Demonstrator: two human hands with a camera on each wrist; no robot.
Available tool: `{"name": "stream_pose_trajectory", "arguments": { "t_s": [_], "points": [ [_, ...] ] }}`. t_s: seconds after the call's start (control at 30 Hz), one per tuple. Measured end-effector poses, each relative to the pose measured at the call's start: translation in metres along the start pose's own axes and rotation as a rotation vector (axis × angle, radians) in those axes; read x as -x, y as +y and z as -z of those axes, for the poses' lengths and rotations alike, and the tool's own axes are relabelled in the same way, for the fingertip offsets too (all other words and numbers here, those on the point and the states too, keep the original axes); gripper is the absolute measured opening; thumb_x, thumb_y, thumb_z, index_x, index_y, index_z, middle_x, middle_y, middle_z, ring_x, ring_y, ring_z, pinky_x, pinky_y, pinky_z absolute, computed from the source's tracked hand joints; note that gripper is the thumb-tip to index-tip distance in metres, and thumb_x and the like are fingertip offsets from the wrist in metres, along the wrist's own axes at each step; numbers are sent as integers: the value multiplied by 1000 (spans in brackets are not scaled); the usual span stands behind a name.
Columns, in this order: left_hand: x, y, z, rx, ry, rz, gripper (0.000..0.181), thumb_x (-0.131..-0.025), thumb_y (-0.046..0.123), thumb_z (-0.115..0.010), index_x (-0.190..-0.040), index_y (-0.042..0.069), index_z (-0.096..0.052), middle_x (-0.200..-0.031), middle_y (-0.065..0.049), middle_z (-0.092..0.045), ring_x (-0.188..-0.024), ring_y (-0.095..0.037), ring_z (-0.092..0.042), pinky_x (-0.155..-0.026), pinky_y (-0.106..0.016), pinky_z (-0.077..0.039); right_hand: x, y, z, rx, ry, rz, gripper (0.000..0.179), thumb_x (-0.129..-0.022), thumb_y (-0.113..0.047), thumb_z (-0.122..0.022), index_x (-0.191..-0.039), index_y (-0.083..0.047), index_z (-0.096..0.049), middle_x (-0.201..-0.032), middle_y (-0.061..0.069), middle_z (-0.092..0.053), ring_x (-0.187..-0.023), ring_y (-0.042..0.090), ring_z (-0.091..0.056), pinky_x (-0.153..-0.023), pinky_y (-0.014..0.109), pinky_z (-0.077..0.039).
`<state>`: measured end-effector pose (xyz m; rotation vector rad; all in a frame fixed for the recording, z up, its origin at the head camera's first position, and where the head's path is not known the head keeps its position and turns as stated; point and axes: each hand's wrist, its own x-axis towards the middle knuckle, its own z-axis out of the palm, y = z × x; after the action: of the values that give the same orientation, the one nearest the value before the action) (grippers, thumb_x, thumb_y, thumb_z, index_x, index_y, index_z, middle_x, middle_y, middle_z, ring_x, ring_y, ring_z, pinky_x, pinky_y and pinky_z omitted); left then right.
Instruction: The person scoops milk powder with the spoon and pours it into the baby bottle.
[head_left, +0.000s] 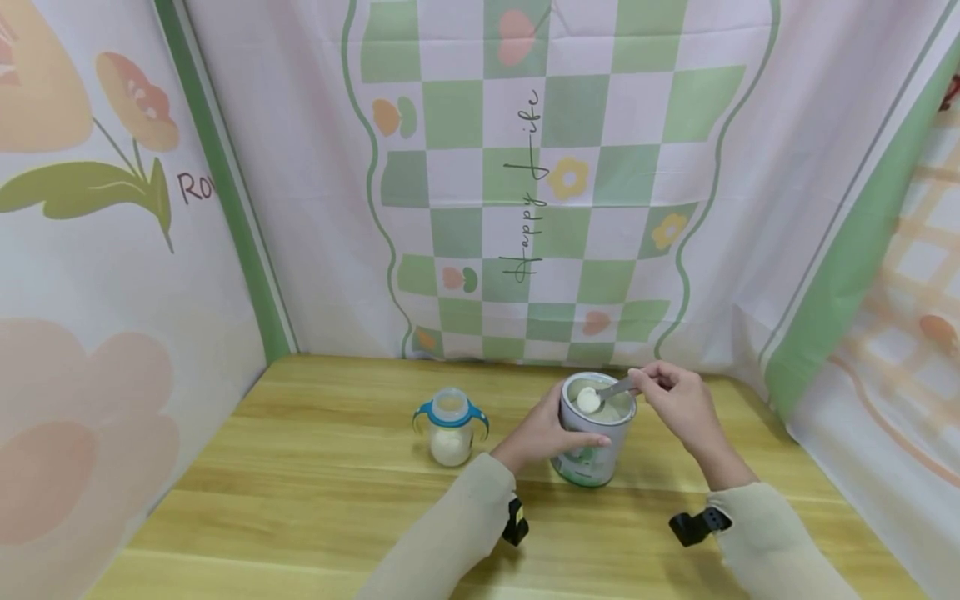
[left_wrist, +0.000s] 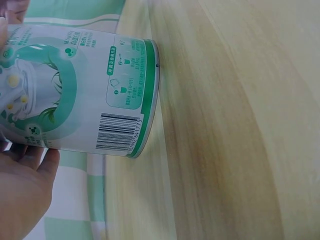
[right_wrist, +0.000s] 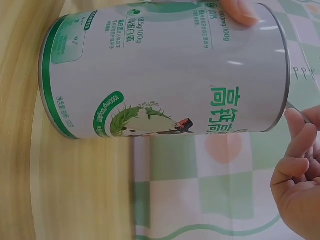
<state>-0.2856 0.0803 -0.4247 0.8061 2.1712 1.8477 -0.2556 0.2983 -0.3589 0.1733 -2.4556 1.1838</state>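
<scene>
Tin (head_left: 592,463): upright on tbl (head_left: 300,483), pale powder (head_left: 617,407) inside
Bottle (head_left: 450,433): L of tin, off-wht contents (head_left: 450,452)
L hand (head_left: 542,432): grasping tin
R hand (head_left: 681,405): pinching spoon (head_left: 617,387) hdl, bowl w/in tin mouth

Beige sleeves (head_left: 450,527) and black wrist cameras (head_left: 697,527) are worn.

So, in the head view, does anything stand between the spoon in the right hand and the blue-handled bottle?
Yes: the rim of the can and the left hand gripping its side lie between the spoon and the bottle. Lifting would probably clear both; past that hand, nothing visible blocks the way.
</scene>
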Motion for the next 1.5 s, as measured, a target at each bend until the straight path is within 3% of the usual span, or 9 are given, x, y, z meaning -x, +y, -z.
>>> {"name": "stream_pose_trajectory", "arguments": {
  "t_s": [0.2,0.43,0.67,0.87,1.2,1.3,1.5],
  "points": [
    [-1,0,0,-25,12,16,86,-80,31,-88,-149,29,-37,-133,15,-50,-119,-5,-52,-104,-36,-41,0,2,3,-126,-27,-94,43,-100,-37,-64,-99,6,-69,-82,1,-72,-73,13,-56,-62,24,-45],
    [-1,0,0,-43,21,29,88,-79,33,-88,-150,26,-36,-134,13,-49,-119,-6,-51,-104,-36,-42,-1,1,4,-256,-67,-153,46,-100,-36,-63,-102,10,-65,-80,-7,-69,-73,8,-56,-68,20,-48],
    [-1,1,2,-43,7,-11,86,-80,31,-88,-149,27,-38,-133,14,-50,-119,-5,-52,-104,-35,-41,-1,2,5,-284,-79,-154,47,-101,-36,-62,-103,11,-63,-83,0,-68,-74,9,-55,-69,20,-48],
    [-2,3,6,-47,-43,-65,80,-82,31,-85,-148,33,-39,-133,16,-52,-119,-5,-52,-103,-38,-41,-1,2,6,-301,-85,-148,48,-101,-36,-62,-103,11,-62,-81,-8,-66,-73,8,-55,-69,19,-49],
    [-4,3,9,-49,-63,-83,77,-83,31,-85,-146,35,-41,-131,16,-54,-120,-9,-53,-103,-37,-41,-3,-1,8,-341,-84,-150,44,-100,-36,-63,-99,9,-63,-83,-2,-66,-74,7,-55,-71,19,-51],
    [-3,3,10,-46,-49,-61,80,-82,31,-86,-147,34,-40,-132,16,-53,-122,-11,-53,-103,-39,-41,-2,-3,9,-356,-84,-147,45,-100,-35,-63,-99,10,-63,-82,-3,-66,-73,7,-55,-71,19,-51],
    [2,12,12,-83,19,74,95,-80,38,-87,-156,29,-31,-143,13,-46,-131,-12,-44,-107,-50,-36,-2,-6,10,-351,-85,-146,43,-100,-36,-63,-98,6,-64,-83,-4,-66,-74,8,-56,-72,19,-51]
  ]
}}
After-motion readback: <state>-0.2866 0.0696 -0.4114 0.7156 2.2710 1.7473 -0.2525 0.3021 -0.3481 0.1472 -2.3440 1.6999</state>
